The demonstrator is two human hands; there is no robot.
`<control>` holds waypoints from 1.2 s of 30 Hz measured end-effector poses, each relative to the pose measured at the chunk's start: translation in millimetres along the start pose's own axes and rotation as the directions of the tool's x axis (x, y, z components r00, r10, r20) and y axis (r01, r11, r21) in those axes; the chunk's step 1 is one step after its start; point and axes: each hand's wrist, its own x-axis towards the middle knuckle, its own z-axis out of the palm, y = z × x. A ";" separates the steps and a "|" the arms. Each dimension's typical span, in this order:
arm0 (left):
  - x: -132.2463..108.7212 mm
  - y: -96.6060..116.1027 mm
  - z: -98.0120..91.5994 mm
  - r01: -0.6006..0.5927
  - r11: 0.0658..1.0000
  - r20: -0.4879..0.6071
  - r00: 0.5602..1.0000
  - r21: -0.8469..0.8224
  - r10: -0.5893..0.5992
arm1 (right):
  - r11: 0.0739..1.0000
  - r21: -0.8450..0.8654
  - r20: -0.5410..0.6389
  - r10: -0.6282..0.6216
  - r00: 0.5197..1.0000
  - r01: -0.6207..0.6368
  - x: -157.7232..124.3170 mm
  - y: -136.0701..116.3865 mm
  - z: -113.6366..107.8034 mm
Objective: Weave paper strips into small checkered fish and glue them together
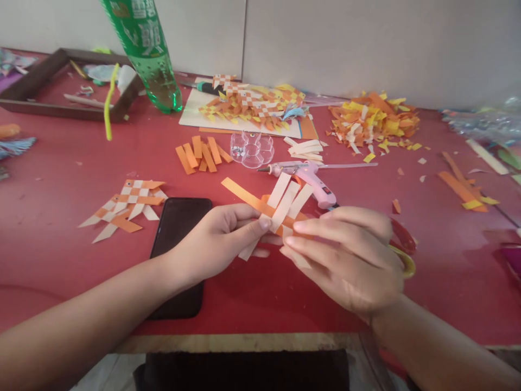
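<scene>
Between my two hands is a partly woven piece of orange and cream paper strips [280, 209], held above the table. My left hand [228, 233] pinches its left side, thumb on top and fingers beneath. My right hand [345, 255] grips the right side between thumb and fingertips, hiding some of the strip ends. Just beyond the weave lies a pink glue gun [313, 182] with a clear glue stick in its back. A black phone [181, 228] rests under my left forearm. To its left sit woven orange-and-cream paper fish [128, 203].
Farther back are orange strips [203, 155], a clear flower-shaped case [251, 149], cream strips [305, 147], a pile of woven fish [252, 103] and paper scraps [372, 122]. A green bottle [150, 60] stands by a dark frame [61, 108]. Yellow-handled scissors [402, 260] lie partly behind my right hand.
</scene>
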 end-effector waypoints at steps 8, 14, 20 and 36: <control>-1.6 -1.4 0.8 -0.030 0.995 0.010 0.999 -0.091 0.031 | 0.999 0.042 0.027 -0.001 1.000 0.000 0.1 -2.4 7.6; -1.3 -3.4 -4.3 -0.078 0.995 -0.051 0.996 -0.063 0.075 | 0.998 0.048 0.066 -0.040 0.997 0.037 2.1 -5.3 7.9; 1.1 -4.1 -4.2 -0.136 0.981 -0.082 0.989 -0.139 0.125 | 0.937 0.303 -0.018 0.188 0.982 -0.174 -0.4 0.8 5.0; -3.2 -6.5 -5.1 -0.098 0.955 -0.085 0.988 0.279 0.126 | 0.526 0.438 0.531 0.502 0.682 -0.729 7.1 -3.4 5.4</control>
